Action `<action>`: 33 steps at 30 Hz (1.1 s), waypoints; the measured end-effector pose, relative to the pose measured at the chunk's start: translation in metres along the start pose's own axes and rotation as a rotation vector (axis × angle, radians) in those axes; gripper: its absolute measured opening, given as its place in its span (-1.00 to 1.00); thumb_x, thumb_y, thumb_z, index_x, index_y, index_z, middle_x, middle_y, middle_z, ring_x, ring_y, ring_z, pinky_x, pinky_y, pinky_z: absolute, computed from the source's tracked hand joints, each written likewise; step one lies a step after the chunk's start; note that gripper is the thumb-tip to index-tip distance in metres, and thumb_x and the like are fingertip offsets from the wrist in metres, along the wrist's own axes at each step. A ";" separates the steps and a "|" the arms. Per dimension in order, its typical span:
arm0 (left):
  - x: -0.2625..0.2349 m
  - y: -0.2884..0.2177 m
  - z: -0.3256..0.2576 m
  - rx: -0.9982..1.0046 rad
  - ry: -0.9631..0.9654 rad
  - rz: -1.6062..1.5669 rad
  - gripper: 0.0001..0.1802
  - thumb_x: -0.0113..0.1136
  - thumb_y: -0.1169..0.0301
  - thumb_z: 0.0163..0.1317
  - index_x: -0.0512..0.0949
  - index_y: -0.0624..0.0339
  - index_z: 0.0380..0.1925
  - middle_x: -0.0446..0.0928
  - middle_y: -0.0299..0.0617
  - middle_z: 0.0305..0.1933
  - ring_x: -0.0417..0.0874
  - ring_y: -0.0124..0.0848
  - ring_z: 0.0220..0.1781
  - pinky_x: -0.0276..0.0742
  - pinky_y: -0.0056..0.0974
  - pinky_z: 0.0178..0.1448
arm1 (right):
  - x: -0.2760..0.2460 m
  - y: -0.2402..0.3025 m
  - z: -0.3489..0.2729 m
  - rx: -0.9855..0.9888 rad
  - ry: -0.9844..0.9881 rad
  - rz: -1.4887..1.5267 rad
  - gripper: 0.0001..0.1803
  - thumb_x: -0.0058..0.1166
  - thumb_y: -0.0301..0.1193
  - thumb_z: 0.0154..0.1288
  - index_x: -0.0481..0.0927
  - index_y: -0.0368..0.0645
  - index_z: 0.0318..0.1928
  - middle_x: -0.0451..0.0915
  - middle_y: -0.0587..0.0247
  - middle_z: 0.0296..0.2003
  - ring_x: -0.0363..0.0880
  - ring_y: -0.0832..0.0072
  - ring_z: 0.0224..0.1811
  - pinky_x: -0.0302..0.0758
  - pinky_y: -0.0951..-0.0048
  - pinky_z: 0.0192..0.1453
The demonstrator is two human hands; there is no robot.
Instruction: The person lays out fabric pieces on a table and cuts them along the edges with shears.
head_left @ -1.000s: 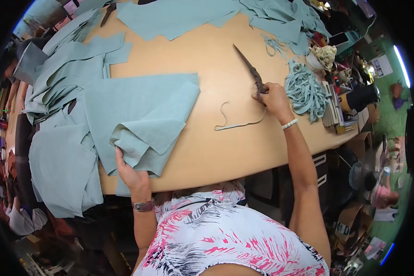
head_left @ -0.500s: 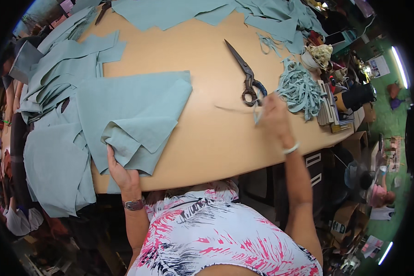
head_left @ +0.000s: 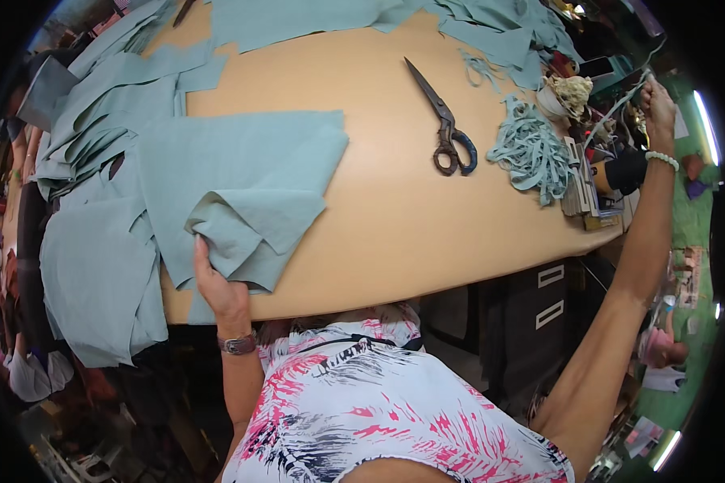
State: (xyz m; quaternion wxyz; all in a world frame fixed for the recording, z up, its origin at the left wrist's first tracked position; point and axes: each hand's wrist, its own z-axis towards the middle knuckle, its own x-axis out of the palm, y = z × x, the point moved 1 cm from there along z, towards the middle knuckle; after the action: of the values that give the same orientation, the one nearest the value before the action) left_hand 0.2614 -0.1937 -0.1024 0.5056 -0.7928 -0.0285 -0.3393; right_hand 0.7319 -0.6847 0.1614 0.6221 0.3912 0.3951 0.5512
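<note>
At the near left edge of the table, my left hand is closed on a grey-green fabric piece, whose near corner is folded over in loose layers. The fingertips are partly hidden by the cloth. My right arm stretches far out to the right, past the table's end. Up there my right hand pinches a thin fabric strip, which trails down toward the table's right end. Dark-bladed scissors lie on the tabletop, handles toward me. To their right sits a tangled heap of fabric strips.
Stacks of cut fabric cover the table's left side and hang over its edge. More cloth lies along the far side. A cluttered right end holds a pot of pale scraps and a dark cylindrical object. Below stands a dark drawer unit.
My right hand has swung from beside the scissors out to the far right, carrying the strip. My left hand stays on the fabric piece. The whole view has shifted slightly.
</note>
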 end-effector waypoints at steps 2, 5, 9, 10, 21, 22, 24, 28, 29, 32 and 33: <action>-0.004 -0.003 -0.002 0.072 0.003 0.085 -0.58 -0.18 0.24 0.35 0.33 0.24 0.11 0.39 -0.19 0.14 0.41 -0.33 0.15 0.30 -0.19 0.23 | -0.001 -0.021 0.006 0.042 0.066 -0.628 -0.73 -0.06 -0.28 0.30 0.42 -0.12 -0.51 0.36 0.48 -0.66 0.21 0.78 -0.71 0.16 0.67 -0.66; 0.019 -0.005 -0.023 -0.098 0.371 0.267 -0.58 -0.17 0.30 0.31 0.37 0.34 0.07 0.42 -0.11 0.10 0.40 -0.35 0.16 0.30 -0.22 0.22 | -0.005 -0.068 -0.018 -0.409 0.228 -1.401 -0.75 0.03 -0.30 0.17 0.55 -0.27 -0.43 0.57 0.04 -0.55 0.56 0.29 -0.50 0.42 0.29 -0.42; 0.056 -0.006 -0.055 -0.199 0.874 0.520 -0.58 -0.13 0.33 0.28 0.39 0.36 0.07 0.42 -0.12 0.14 0.36 -0.32 0.22 0.14 -0.27 0.31 | 0.122 -0.069 -0.111 -0.314 0.255 -1.498 -0.75 0.13 -0.31 0.06 0.54 -0.29 -0.45 0.56 -0.07 -0.35 0.55 0.04 -0.26 0.44 0.13 -0.21; 0.061 -0.001 -0.058 -0.208 0.993 0.606 -0.59 -0.11 0.30 0.29 0.42 0.34 0.04 0.43 -0.13 0.14 0.35 -0.28 0.23 0.13 -0.26 0.33 | 0.139 -0.084 -0.115 -0.394 0.369 -1.478 -0.79 0.11 -0.38 0.06 0.53 -0.31 -0.44 0.53 -0.04 -0.23 0.52 0.05 -0.18 0.44 0.17 -0.15; 0.068 -0.054 0.047 0.753 0.101 1.649 -0.48 0.18 0.10 0.09 0.45 0.37 -0.17 0.51 0.07 -0.21 0.54 -0.06 -0.14 0.46 -0.07 -0.15 | 0.337 -0.115 -0.321 -0.456 0.687 -0.655 -0.71 0.13 -0.26 0.10 0.44 -0.22 -0.33 0.45 0.07 -0.14 0.36 0.15 0.00 0.28 0.19 0.05; 0.062 -0.058 0.062 0.807 -0.044 1.786 -0.51 0.21 0.14 0.06 0.43 0.36 -0.20 0.51 0.08 -0.25 0.55 -0.04 -0.19 0.47 -0.05 -0.18 | 0.339 -0.109 -0.327 -0.454 0.634 -0.603 -0.74 0.14 -0.29 0.09 0.41 -0.21 -0.40 0.45 0.07 -0.17 0.37 0.15 -0.03 0.26 0.18 0.05; 0.058 -0.050 0.093 0.803 -0.099 1.872 -0.58 0.20 0.21 0.06 0.42 0.34 -0.23 0.51 0.06 -0.26 0.56 -0.03 -0.23 0.48 -0.05 -0.20 | 0.339 -0.122 -0.329 -0.551 0.567 -0.535 -0.77 0.16 -0.36 0.07 0.40 -0.20 -0.42 0.46 0.10 -0.21 0.37 0.15 -0.07 0.22 0.17 0.08; 0.056 -0.038 0.131 0.734 -0.191 2.013 -0.78 0.11 0.41 0.04 0.41 0.27 -0.31 0.50 0.00 -0.29 0.58 -0.05 -0.33 0.51 -0.04 -0.30 | 0.337 -0.115 -0.327 -0.205 0.614 -0.378 -0.77 0.17 -0.38 0.07 0.41 -0.22 -0.39 0.48 0.09 -0.15 0.37 0.19 -0.02 0.23 0.19 0.09; 0.054 -0.037 0.135 0.732 -0.197 2.009 -0.78 0.11 0.41 0.04 0.41 0.27 -0.31 0.50 0.00 -0.29 0.58 -0.05 -0.33 0.51 -0.04 -0.30 | 0.337 -0.114 -0.327 0.172 0.642 -0.223 -0.77 0.17 -0.38 0.07 0.41 -0.23 -0.39 0.47 0.07 -0.11 0.36 0.18 0.01 0.24 0.20 0.10; 0.047 -0.041 0.137 0.791 -0.208 2.047 -0.79 0.08 0.48 0.02 0.41 0.25 -0.29 0.51 -0.02 -0.32 0.60 -0.08 -0.34 0.53 -0.09 -0.34 | 0.336 -0.116 -0.328 0.130 0.621 -0.153 -0.74 0.19 -0.37 0.05 0.43 -0.25 -0.35 0.50 0.06 -0.16 0.40 0.20 -0.03 0.25 0.22 0.09; 0.044 -0.045 0.135 0.836 -0.198 1.958 -0.78 0.06 0.50 0.01 0.40 0.24 -0.28 0.52 -0.02 -0.35 0.59 -0.08 -0.36 0.52 -0.11 -0.35 | 0.341 -0.118 -0.329 0.127 0.628 -0.151 -0.74 0.19 -0.37 0.05 0.43 -0.25 -0.35 0.50 0.06 -0.16 0.40 0.20 -0.03 0.25 0.22 0.09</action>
State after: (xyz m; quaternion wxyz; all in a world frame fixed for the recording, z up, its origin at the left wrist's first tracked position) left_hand 0.3467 -0.0744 -0.0774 0.7851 -0.2583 0.4654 0.3168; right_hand 0.5000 -0.3389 -0.0934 0.4833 0.2100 0.6291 0.5715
